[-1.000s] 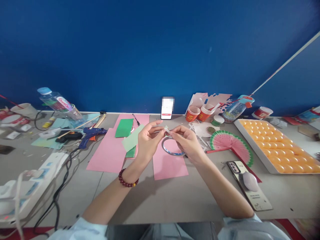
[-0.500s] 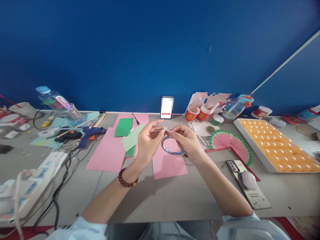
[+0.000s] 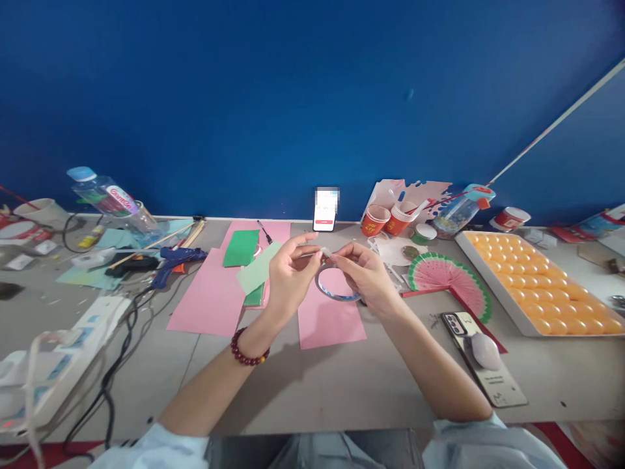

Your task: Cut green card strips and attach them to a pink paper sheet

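Observation:
Over the middle of the desk, both my hands meet at the fingertips. My right hand grips a narrow roll of tape, whose ring hangs below the fingers and shows a blue-printed core. Thumb and forefinger of my left hand are pinched at a small whitish bit at the top of the roll, seemingly the tape's end; its detail is too small to make out. Beneath the roll lies a pink paper sheet. A pale green paper strip and a darker green piece rest left of my left hand.
A glue gun, cables and a power strip occupy the left. On the right are red paper cups, a watermelon-patterned fan, a phone under a mouse, and a tray of orange balls. Another phone leans on the wall.
Almost nothing differs. The tape roll's ring has tilted up very slightly, while both hands keep their hold in the same place.

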A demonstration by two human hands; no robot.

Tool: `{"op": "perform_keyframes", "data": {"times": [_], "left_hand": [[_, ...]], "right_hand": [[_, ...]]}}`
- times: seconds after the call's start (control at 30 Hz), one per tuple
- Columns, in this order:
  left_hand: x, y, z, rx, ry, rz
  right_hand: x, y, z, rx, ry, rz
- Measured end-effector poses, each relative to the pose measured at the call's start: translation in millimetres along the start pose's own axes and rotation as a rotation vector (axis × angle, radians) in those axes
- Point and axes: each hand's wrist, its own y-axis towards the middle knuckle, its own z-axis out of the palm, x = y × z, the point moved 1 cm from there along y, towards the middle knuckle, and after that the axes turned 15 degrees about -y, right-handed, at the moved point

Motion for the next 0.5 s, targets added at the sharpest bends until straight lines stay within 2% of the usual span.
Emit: {"op": "perform_keyframes", "data": {"times": [0.5], "left_hand": [[0.2,-1.4,1.0,0.006,-0.023,0.007]], "right_hand": [[-2.5,0.5,0.2,0.004,0.034,-0.012]]}}
